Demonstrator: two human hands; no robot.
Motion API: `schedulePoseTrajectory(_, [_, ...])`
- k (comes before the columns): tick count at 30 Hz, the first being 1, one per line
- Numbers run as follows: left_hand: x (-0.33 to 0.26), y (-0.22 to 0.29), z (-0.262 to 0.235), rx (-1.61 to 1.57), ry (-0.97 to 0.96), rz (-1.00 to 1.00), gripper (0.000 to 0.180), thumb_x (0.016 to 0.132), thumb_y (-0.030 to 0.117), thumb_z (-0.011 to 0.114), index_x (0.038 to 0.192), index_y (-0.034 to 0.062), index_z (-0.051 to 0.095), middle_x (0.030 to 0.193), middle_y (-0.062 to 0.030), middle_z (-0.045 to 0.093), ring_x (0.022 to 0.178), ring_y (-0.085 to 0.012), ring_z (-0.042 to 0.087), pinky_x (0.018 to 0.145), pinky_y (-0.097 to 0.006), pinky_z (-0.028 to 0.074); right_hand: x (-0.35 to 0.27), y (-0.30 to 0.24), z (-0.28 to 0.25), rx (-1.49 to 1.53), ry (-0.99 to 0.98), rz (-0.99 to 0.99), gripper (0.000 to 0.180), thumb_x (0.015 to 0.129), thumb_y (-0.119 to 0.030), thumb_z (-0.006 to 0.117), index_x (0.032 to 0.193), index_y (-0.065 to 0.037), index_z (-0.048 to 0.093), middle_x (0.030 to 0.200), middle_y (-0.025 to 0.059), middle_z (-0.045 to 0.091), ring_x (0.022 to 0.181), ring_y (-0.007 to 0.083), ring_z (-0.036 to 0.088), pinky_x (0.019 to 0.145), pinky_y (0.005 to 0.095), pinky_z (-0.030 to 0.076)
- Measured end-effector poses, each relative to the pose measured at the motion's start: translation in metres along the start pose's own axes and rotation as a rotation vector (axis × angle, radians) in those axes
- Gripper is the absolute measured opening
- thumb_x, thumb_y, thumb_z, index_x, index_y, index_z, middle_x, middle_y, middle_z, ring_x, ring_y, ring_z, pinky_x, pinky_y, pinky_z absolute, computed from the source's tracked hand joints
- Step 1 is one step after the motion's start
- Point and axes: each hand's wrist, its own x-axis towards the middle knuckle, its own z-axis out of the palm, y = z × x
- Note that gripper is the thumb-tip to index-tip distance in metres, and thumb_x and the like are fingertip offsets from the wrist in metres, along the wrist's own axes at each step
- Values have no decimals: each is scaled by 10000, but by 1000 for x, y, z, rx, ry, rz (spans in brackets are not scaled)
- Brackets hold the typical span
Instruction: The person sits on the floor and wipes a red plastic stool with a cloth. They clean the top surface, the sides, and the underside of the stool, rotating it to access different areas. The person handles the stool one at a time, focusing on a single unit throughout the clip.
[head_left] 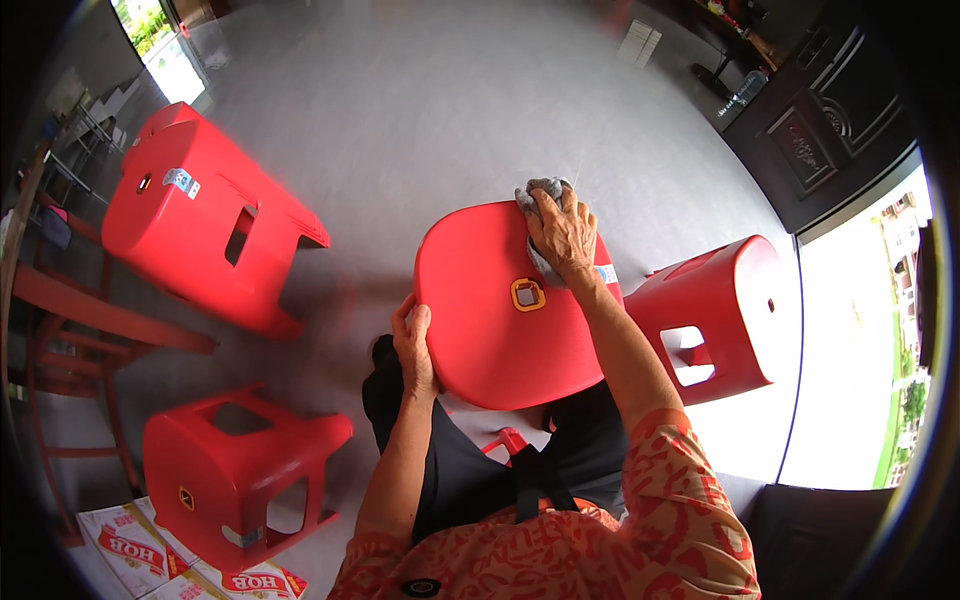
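A red plastic stool point(480, 320) stands between my knees, its rounded square seat facing up with a yellow-rimmed hole in the middle. My left hand point(414, 350) grips the seat's left edge, thumb on top and fingers down the side. At the far right corner of the seat my right hand point(566, 235) presses a grey cloth point(545, 188) onto the surface. Part of the cloth hangs out past the far edge, and some shows beneath the palm. A small pale label sits on the seat beside my right wrist.
Other red stools surround me: a stack point(215, 220) at the far left, one stool point(240, 470) at the near left, another point(715, 320) at the right. Printed cardboard point(130, 545) lies at the lower left by a wooden chair point(85, 345). A dark carved door point(830, 120) borders the bright doorway.
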Motion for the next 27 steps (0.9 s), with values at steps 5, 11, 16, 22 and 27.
schedulePoseTrajectory(5, [5, -5, -4, 14, -9, 31, 454, 934, 298, 581, 1276, 22, 466, 1234, -118, 535, 1120, -198, 518, 967, -351, 422, -22, -6, -3, -41, 148, -31, 410, 825, -295, 630, 1220, -193, 603, 1272, 192, 493, 1156, 412, 469, 940, 520, 401])
schedulePoseTrajectory(11, [11, -14, -13, -11, -18, 29, 469, 926, 282, 620, 1282, 25, 453, 1215, -122, 555, 1105, -187, 527, 964, -328, 415, -51, -45, -17, 56, 49, -31, 439, 829, -266, 609, 1249, -139, 590, 1330, 203, 443, 1263, 422, 392, 1013, 517, 355])
schedulePoseTrajectory(16, [11, -17, -11, -19, 14, 35, 448, 939, 296, 591, 1272, 23, 466, 1217, -129, 552, 1123, -200, 519, 977, -333, 406, -67, -89, -27, 148, -67, -100, 522, 812, -292, 626, 1315, -176, 544, 1369, 197, 415, 1302, 416, 355, 1054, 518, 319])
schedulePoseTrajectory(22, [15, -18, -22, -148, -28, -120, 471, 1001, 427, 377, 1254, 47, 494, 1247, -99, 524, 1145, -236, 495, 999, -369, 384, -99, -146, -43, 312, -160, -272, 479, 823, -310, 616, 1270, -143, 572, 1355, 222, 426, 1290, 442, 365, 1043, 533, 331])
schedulePoseTrajectory(27, [0, -5, -27, -329, -103, -297, 469, 991, 440, 400, 1223, 46, 503, 1204, -100, 530, 1103, -225, 509, 966, -369, 405, -141, -160, -59, 367, -184, -441, 447, 819, -265, 599, 1252, -155, 575, 1323, 184, 443, 1254, 421, 426, 1025, 548, 362])
